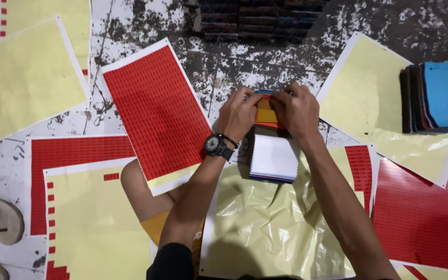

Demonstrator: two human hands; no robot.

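Orange and yellow swatches fan at the top of a small sample book (269,150) pinched by both left hand (238,115) and right hand (297,110), seemingly to square them, a red sticker sheet (156,111) lying just left.

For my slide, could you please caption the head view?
Both hands, left and right, pinch a swatch stack among red sticker sheets on the floor.

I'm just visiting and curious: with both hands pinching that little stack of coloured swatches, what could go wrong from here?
The swatch stack could slip or fan out, since the left hand and right hand hold only its top edge. The loose yellow backing sheet under the forearms looks crumpled and might drag. The red sticker sheet lies close and could get nudged.
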